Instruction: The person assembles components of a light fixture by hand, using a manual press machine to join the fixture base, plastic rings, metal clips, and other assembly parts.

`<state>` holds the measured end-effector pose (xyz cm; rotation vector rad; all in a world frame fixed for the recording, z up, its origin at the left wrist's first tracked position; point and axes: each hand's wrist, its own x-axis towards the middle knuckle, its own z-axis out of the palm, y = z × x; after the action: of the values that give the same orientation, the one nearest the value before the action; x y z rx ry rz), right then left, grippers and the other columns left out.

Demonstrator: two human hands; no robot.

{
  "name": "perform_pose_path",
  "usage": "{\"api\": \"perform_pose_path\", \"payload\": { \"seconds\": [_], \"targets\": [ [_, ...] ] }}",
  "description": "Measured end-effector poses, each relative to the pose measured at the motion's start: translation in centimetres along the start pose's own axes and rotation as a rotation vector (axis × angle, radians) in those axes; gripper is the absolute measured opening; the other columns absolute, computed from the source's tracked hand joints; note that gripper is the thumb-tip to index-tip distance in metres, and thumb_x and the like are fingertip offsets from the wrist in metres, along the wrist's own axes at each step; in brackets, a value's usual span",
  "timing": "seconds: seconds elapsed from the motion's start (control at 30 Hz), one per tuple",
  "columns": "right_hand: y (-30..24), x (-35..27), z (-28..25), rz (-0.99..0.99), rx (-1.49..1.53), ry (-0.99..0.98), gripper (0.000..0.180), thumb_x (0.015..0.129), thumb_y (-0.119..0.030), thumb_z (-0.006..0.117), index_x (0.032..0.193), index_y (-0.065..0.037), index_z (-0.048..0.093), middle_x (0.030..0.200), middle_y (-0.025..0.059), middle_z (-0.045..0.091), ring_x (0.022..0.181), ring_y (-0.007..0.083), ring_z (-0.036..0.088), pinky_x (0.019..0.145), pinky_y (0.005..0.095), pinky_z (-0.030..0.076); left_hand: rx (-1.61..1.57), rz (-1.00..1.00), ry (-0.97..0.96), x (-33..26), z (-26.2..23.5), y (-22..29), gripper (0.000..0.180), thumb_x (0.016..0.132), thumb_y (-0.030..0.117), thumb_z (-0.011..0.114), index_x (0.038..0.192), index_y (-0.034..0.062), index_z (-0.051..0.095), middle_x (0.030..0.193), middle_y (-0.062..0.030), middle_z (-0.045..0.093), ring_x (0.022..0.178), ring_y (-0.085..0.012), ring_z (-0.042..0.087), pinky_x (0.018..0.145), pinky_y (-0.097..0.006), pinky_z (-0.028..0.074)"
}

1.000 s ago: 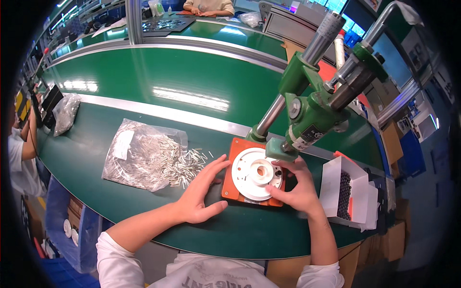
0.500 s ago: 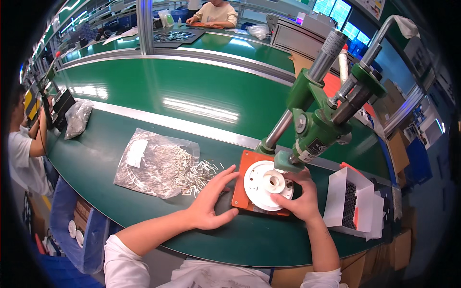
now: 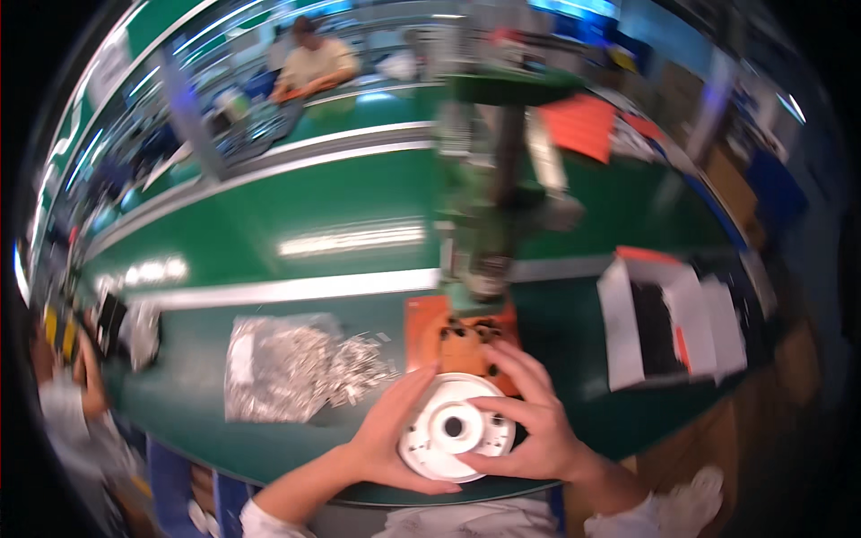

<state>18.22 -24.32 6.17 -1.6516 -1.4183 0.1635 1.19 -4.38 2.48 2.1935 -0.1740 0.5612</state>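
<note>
Close to the table's front edge, a round white plastic disc [image 3: 437, 460] with a raised central hub and small holes is held between my two hands. My left hand [image 3: 381, 441] wraps round the disc's left rim, thumb along the near side. My right hand [image 3: 534, 423] grips from the right, its fingers and thumb around the hub and rim. Just beyond the disc lies the orange base plate [image 3: 425, 328], bearing a fixture with dark spots. Above it stands a green hand press [image 3: 484, 260], blurred by motion.
Left of the plate lies a clear bag [image 3: 273, 381] of thin metal pins, with loose pins [image 3: 360, 366] spilling out. A white box [image 3: 621, 327] of small dark parts stands at the right. Two people [image 3: 316, 65] [image 3: 76, 408] sit farther off.
The white disc has come off the orange plate toward me. My left hand has moved from beside the plate onto the disc; my right hand still holds it. The view has turned.
</note>
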Motion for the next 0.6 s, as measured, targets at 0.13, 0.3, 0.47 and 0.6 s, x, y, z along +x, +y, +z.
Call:
{"api": "perform_pose_path", "payload": {
  "seconds": [0.13, 0.3, 0.47, 0.6],
  "targets": [
    [0.0, -1.0, 1.2, -0.069, 0.174, 0.061, 0.056, 0.073, -0.027, 0.094, 0.119, -0.001, 0.076, 0.159, 0.0283, 0.045, 0.150, 0.0463, 0.041, 0.121, 0.0533, 0.037, 0.031, -0.039, -0.005, -0.5, -0.5, 1.3, 0.137, 0.048, 0.054, 0.105, 0.155, -0.0062, 0.044, 0.152, -0.0297, 0.053, 0.138, -0.0464, 0.055, 0.117, -0.053, 0.043],
    [-0.7, -2.8, 0.9, -0.241, 0.119, 0.270, 0.060, 0.082, -0.022, 0.084, 0.132, 0.005, 0.066, 0.157, 0.0260, 0.046, 0.139, 0.0392, 0.051, 0.111, 0.0479, 0.047, 0.450, 0.290, 0.083, -0.6, -2.8, 1.8, 0.140, 0.037, 0.072, 0.095, 0.145, -0.0087, 0.056, 0.146, -0.0304, 0.058, 0.135, -0.0446, 0.058, 0.112, -0.055, 0.047],
    [0.7, -14.0, -3.7, -0.379, -0.286, 0.738, 0.016, 0.081, -0.010, 0.076, 0.096, -0.007, 0.078, 0.079, -0.0002, 0.066, 0.060, 0.0135, 0.061, 0.058, 0.0289, 0.051, 0.536, -0.164, 0.495, -2.4, -18.5, -9.1, 0.089, 0.096, 0.058, 0.070, 0.158, -0.0014, 0.045, 0.157, -0.0221, 0.053, 0.140, -0.0328, 0.055, 0.119, -0.045, 0.043],
    [4.1, -22.9, -5.4, -0.055, -0.524, 0.656, 0.033, 0.079, -0.009, 0.078, 0.058, -0.011, 0.052, 0.059, -0.0015, 0.040, 0.046, 0.0146, 0.043, 0.043, 0.0309, 0.034, 0.681, -0.668, 0.400, 0.4, -27.7, -17.4, 0.095, 0.089, 0.077, 0.065, 0.153, 0.0059, 0.056, 0.151, -0.0224, 0.059, 0.138, -0.0356, 0.057, 0.121, -0.055, 0.040]
  ]
}}
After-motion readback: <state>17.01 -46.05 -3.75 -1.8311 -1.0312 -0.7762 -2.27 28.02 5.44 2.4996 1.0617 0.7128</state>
